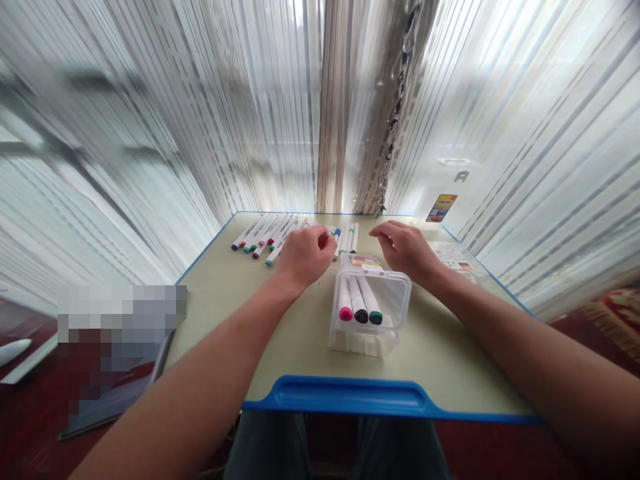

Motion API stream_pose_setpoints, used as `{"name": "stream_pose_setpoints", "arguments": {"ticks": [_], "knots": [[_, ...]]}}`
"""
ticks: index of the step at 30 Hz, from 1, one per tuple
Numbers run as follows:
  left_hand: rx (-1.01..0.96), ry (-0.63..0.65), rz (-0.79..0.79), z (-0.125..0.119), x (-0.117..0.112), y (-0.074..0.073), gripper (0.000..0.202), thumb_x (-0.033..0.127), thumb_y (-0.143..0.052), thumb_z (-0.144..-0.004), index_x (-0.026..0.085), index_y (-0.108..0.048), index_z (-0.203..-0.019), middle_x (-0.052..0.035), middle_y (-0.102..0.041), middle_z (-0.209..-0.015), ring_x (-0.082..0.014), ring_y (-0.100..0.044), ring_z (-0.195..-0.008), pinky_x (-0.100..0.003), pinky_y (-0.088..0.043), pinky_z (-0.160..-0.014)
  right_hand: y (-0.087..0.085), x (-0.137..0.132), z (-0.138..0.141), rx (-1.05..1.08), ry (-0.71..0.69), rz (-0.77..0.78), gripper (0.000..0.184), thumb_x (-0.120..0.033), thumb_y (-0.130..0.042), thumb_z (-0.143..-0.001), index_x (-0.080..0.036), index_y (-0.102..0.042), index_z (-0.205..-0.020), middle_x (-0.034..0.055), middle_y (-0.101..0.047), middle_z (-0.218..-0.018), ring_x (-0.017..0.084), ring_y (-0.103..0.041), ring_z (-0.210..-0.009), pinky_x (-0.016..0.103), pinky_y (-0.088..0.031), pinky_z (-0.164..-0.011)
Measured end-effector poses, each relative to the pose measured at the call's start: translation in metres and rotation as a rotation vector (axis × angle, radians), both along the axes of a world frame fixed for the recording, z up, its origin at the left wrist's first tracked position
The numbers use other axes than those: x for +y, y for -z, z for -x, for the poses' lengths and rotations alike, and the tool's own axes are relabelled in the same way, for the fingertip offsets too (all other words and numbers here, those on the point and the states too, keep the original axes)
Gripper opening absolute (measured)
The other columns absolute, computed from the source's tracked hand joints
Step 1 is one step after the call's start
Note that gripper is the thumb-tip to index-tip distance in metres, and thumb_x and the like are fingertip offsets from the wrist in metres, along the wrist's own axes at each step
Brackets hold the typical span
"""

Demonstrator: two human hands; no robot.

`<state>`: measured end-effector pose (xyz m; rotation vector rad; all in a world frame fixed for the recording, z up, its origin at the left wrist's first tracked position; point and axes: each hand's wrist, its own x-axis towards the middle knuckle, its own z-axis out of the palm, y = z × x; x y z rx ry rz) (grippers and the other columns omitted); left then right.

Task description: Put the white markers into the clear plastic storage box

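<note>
My left hand [309, 252] is closed, its fingers curled above the white markers at the back of the table. Whatever it may hold is hidden. A marker with a blue end [337, 233] shows just beside its fingertips. To the right, my right hand [404, 248] hovers with bent fingers pointing left and the thumb apart, and nothing is visible in it. Between my forearms a clear plastic box [370, 343] lies with its open end towards me. Inside are a pink-ended marker [345, 300], a black-ended marker [358, 300] and a dark green-ended marker [371, 301].
Several white markers [270, 233] with coloured ends lie along the back left. A clear plastic piece with a label [441, 208] stands at the back right, near a printed sheet [453, 257]. The table has a blue front rim [350, 393]. Curtains [280, 120] hang behind.
</note>
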<state>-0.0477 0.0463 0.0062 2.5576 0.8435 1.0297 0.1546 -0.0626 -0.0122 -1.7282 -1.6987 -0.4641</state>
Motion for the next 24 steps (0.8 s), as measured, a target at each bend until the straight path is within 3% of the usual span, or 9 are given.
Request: {"name": "stream_pose_setpoints", "arguments": {"ticks": [4, 8, 12, 17, 24], "knots": [[0.016, -0.122, -0.044, 0.005, 0.007, -0.007, 0.024, 0.027, -0.052, -0.088, 0.02, -0.067, -0.07, -0.0052, -0.073, -0.077, -0.0223, -0.066, -0.078, -0.036, -0.043, -0.076, 0.0, 0.0, 0.0, 0.014, 0.008, 0.019, 0.03, -0.01, -0.044, -0.091, -0.014, -0.074, -0.094, 0.0131, -0.076, -0.095, 0.026, -0.071, -0.086, 0.037, -0.053, -0.078], [-0.033, -0.448, -0.116, 0.019, 0.027, -0.017, 0.019, 0.027, -0.053, -0.087, 0.022, -0.07, -0.083, -0.01, -0.072, -0.1, -0.0315, -0.061, -0.105, -0.045, -0.041, -0.09, 0.0, 0.0, 0.003, 0.026, 0.006, 0.02, 0.03, -0.01, -0.045, -0.09, -0.015, -0.074, -0.093, 0.0137, -0.076, -0.097, 0.026, -0.071, -0.087, 0.038, -0.054, -0.081], [-0.073, -0.687, 0.013, 0.038, 0.055, -0.02, 0.026, 0.022, -0.05, -0.086, 0.025, -0.07, -0.102, -0.0137, -0.061, -0.125, -0.0356, -0.05, -0.123, -0.051, -0.037, -0.097, 0.002, 0.001, 0.005, 0.033, -0.005, 0.009, 0.029, -0.009, -0.046, -0.088, -0.015, -0.075, -0.092, 0.0138, -0.076, -0.096, 0.026, -0.071, -0.087, 0.038, -0.055, -0.081], [-0.001, -0.775, 0.189, 0.056, 0.084, -0.008, 0.036, 0.019, -0.044, -0.088, 0.018, -0.066, -0.115, -0.0219, -0.056, -0.135, -0.0396, -0.048, -0.127, -0.057, -0.033, -0.102, 0.003, 0.001, 0.002, 0.027, -0.014, 0.015, 0.028, -0.01, -0.048, -0.088, -0.016, -0.074, -0.092, 0.0125, -0.076, -0.094, 0.026, -0.071, -0.085, 0.038, -0.055, -0.079], [0.098, -0.853, 0.381, 0.061, 0.105, 0.012, 0.042, 0.031, -0.052, -0.084, 0.009, -0.068, -0.116, -0.0305, -0.053, -0.139, -0.0472, -0.046, -0.132, -0.062, -0.032, -0.105, 0.002, 0.001, -0.001, 0.015, -0.024, 0.04, 0.027, -0.011, -0.048, -0.089, -0.017, -0.074, -0.092, 0.0104, -0.076, -0.093, 0.024, -0.07, -0.085, 0.034, -0.053, -0.078]]}}
